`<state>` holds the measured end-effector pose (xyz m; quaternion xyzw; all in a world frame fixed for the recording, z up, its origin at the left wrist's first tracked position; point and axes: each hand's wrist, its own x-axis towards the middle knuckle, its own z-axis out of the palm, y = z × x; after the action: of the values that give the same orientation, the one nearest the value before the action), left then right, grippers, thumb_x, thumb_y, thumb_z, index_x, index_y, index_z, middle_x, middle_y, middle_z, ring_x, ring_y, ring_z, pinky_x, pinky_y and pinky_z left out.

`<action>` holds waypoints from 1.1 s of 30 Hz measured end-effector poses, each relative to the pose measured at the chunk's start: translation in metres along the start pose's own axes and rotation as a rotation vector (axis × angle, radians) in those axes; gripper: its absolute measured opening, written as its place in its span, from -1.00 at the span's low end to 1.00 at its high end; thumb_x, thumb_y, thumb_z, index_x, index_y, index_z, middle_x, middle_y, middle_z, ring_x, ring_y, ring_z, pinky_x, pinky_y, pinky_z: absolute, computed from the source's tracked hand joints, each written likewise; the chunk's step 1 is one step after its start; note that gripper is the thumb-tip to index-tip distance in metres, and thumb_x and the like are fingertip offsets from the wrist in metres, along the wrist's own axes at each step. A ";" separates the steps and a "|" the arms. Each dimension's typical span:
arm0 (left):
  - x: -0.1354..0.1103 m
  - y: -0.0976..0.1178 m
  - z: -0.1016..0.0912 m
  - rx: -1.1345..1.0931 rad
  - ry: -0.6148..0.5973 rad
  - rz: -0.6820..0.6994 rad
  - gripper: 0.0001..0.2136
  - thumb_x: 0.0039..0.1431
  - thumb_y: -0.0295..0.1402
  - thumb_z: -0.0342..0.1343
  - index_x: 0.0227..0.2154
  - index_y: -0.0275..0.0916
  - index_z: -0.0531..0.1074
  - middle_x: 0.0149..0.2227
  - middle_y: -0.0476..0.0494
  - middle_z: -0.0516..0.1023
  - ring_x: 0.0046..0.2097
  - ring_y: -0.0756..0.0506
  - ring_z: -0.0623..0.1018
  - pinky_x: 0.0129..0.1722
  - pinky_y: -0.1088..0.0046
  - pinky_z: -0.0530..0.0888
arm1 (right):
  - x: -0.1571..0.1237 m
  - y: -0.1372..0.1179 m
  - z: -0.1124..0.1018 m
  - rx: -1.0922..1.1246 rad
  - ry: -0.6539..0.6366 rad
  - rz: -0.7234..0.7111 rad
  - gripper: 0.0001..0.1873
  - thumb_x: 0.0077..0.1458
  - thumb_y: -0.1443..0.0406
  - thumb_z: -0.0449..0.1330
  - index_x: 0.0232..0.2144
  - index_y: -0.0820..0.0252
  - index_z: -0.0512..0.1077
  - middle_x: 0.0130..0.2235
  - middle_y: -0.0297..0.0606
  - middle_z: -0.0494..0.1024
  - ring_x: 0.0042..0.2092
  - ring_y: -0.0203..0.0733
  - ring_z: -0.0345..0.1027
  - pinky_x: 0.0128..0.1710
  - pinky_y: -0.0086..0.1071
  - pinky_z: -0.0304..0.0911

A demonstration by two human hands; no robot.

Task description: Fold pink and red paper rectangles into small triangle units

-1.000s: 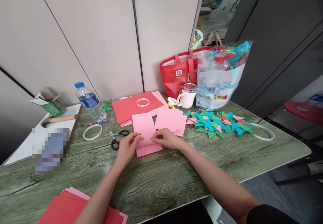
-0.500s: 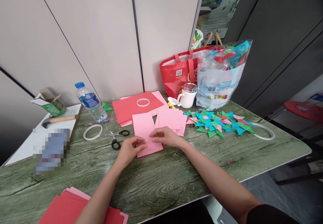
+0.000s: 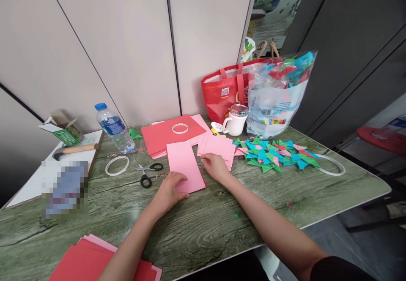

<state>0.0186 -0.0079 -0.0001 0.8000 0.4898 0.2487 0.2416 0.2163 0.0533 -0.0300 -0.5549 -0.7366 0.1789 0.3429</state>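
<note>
A long pink paper sheet (image 3: 185, 158) lies in front of me, with a thin red edge showing beneath its lower right side. My left hand (image 3: 169, 191) rests over its lower left corner, fingers curved and thumb apart. At the sheet's right edge is my right hand (image 3: 215, 167), fingers bent and loosely apart, with nothing visible in them. Its fingertips are close to a loose pile of smaller pink paper pieces (image 3: 218, 145); whether they touch it I cannot tell. Black-handled scissors (image 3: 147, 174) lie partly opened left of the sheet.
Behind are red sheets (image 3: 158, 135) with a tape roll (image 3: 180, 128) on top. A water bottle (image 3: 112, 126), another tape roll (image 3: 117, 165) and a hammer (image 3: 79, 148) stand or lie leftward. A white mug (image 3: 236, 124) and folded paper pieces (image 3: 269, 152) are rightward; red paper (image 3: 82, 260) is nearer.
My right hand has slid off the pink sheet to its right edge. My left hand has moved slightly right and down over the sheet's lower corner.
</note>
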 end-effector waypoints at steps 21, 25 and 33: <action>0.002 -0.002 -0.005 -0.019 -0.033 0.008 -0.82 0.08 -0.39 -0.04 -0.49 -0.24 0.47 -0.35 -0.16 0.54 -0.27 -0.10 0.46 -0.23 0.38 0.34 | -0.008 -0.019 -0.010 0.504 -0.521 -0.133 -0.72 -0.10 0.16 0.19 -0.43 0.28 0.53 -0.40 -0.22 0.57 -0.39 -0.22 0.38 -0.42 -0.43 0.25; 0.003 -0.001 -0.004 0.008 -0.015 -0.002 -0.81 0.06 -0.44 -0.05 -0.50 -0.25 0.47 -0.36 -0.17 0.55 -0.28 -0.11 0.45 -0.24 0.38 0.34 | -0.009 -0.019 -0.011 0.504 -0.527 -0.154 -0.74 -0.10 0.19 0.19 -0.44 0.30 0.52 -0.41 -0.20 0.57 -0.40 -0.23 0.38 -0.42 -0.43 0.26; 0.002 -0.003 -0.004 -0.057 -0.006 -0.031 -0.87 0.00 -0.45 0.02 -0.56 -0.25 0.44 -0.37 -0.15 0.53 -0.28 -0.10 0.46 -0.23 0.39 0.34 | -0.010 -0.018 -0.007 0.553 -0.546 -0.086 -0.79 -0.20 0.23 0.26 -0.52 0.31 0.51 -0.46 -0.21 0.55 -0.46 -0.26 0.37 -0.49 -0.46 0.23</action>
<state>0.0150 -0.0041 0.0010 0.7857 0.4941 0.2565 0.2696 0.2103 0.0368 -0.0162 -0.3421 -0.7471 0.4973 0.2783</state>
